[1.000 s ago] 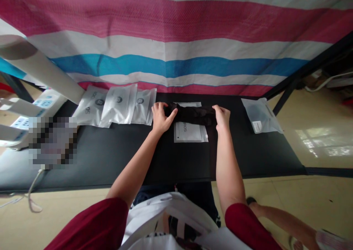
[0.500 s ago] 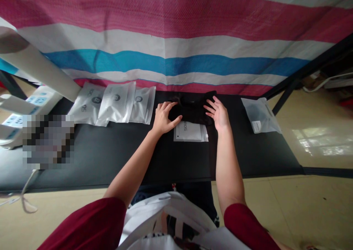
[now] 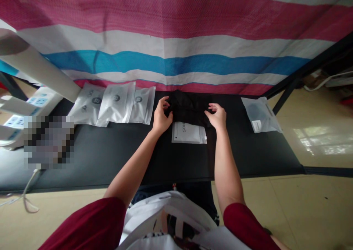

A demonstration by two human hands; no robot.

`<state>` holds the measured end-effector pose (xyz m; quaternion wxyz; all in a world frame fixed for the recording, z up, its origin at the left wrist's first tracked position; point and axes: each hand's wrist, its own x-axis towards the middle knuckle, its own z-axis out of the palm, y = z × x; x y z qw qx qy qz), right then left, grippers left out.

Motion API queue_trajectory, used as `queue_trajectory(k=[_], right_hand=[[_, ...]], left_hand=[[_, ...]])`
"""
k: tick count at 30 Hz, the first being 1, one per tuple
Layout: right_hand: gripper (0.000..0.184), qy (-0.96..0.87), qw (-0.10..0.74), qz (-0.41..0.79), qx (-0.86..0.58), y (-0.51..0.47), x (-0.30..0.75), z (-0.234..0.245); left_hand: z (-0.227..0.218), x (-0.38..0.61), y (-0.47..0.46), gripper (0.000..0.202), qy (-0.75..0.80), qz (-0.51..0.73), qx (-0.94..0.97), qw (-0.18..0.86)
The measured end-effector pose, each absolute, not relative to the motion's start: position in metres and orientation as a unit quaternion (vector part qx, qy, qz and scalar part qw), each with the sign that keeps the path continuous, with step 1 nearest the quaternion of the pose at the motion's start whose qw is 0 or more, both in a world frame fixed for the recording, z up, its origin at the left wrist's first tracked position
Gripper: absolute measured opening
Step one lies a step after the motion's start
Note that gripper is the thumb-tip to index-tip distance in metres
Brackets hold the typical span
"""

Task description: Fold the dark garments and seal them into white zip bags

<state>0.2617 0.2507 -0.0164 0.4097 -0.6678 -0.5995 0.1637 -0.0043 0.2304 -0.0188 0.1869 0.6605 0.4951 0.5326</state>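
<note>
Left hand (image 3: 162,118) held half open at the left edge of the black cloth (image 3: 188,108), fingers curled and thumb set well apart from them; nothing is seen pinched, and whether the cloth is touched cannot be told. Right hand (image 3: 217,116) likewise half open at the cloth's right edge, fingers bent, a gap left between thumb and forefinger; contact is not made out there either. The cloth is laid between the two hands, toward the far side of the bench (image 3: 176,159), its folds hard to read against the dark top. The upper part of a flat pouch (image 3: 189,135) is covered by it; the near part is left exposed, printed letters set sideways. To the left, three bags (image 3: 116,104) are lined up, overlapping, each marked with a dark round logo. To the right, well apart from the hands, a translucent bag (image 3: 261,112) with a white label is seen. At far left, a white tube (image 3: 45,66) is leaned over a socket strip (image 3: 41,101); nearby, a blurred-out item (image 3: 49,141) is noted. The bench is backed by a striped sheet (image 3: 165,20)
</note>
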Motion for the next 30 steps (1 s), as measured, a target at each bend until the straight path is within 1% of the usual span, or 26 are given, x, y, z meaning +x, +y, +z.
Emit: queue_trajectory(k=[3, 7, 9, 12, 13, 15, 17, 20, 22, 23, 24, 25, 27, 28, 30], right_hand=[[0.018, -0.604, 0.428, 0.183, -0.647, 0.253, 0.264, -0.017], [0.015, -0.572, 0.513, 0.252, -0.588, 0.255, 0.26, -0.01], [0.017, -0.54, 0.551, 0.296, -0.564, 0.253, 0.258, -0.005], [0.026, -0.488, 0.558, 0.351, -0.572, 0.249, 0.258, 0.002], [0.029, -0.473, 0.553, 0.366, -0.581, 0.248, 0.259, 0.004], [0.032, -0.45, 0.546, 0.383, -0.593, 0.247, 0.26, 0.005], [0.033, -0.442, 0.552, 0.378, -0.597, 0.247, 0.26, 0.005], [0.032, -0.45, 0.551, 0.371, -0.597, 0.248, 0.257, 0.004], [0.033, -0.461, 0.537, 0.377, -0.598, 0.248, 0.253, 0.002], [0.034, -0.468, 0.528, 0.379, -0.599, 0.248, 0.252, 0.0], [0.035, -0.477, 0.517, 0.381, -0.6, 0.249, 0.25, -0.002], [0.036, -0.488, 0.506, 0.381, -0.601, 0.249, 0.249, -0.004], [0.037, -0.514, 0.478, 0.376, -0.605, 0.25, 0.248, -0.01], [0.037, -0.528, 0.464, 0.366, -0.61, 0.251, 0.249, -0.013], [0.035, -0.553, 0.439, 0.336, -0.623, 0.253, 0.25, -0.018]], left_hand=[[-0.016, -0.005, 0.231, 0.075, 0.5, 0.548, 0.623, 0.249], [-0.006, -0.007, 0.228, 0.074, 0.506, 0.523, 0.593, 0.344], [0.0, -0.008, 0.226, 0.066, 0.505, 0.518, 0.578, 0.378], [0.008, -0.01, 0.225, 0.045, 0.476, 0.499, 0.574, 0.442], [0.01, -0.01, 0.224, 0.044, 0.464, 0.489, 0.574, 0.465], [0.011, -0.008, 0.223, 0.049, 0.457, 0.478, 0.576, 0.48], [0.011, -0.005, 0.219, 0.048, 0.485, 0.479, 0.597, 0.424], [0.01, 0.004, 0.21, 0.041, 0.518, 0.44, 0.691, 0.248], [0.009, 0.012, 0.203, 0.05, 0.501, 0.371, 0.766, 0.157], [0.008, 0.016, 0.201, 0.056, 0.49, 0.336, 0.793, 0.131], [0.007, 0.019, 0.199, 0.056, 0.483, 0.305, 0.813, 0.119], [0.006, 0.022, 0.198, 0.051, 0.481, 0.28, 0.823, 0.117], [0.007, 0.023, 0.198, 0.028, 0.5, 0.272, 0.813, 0.123], [0.01, 0.022, 0.199, 0.018, 0.515, 0.292, 0.796, 0.123], [0.017, 0.014, 0.199, 0.013, 0.55, 0.368, 0.743, 0.104]])
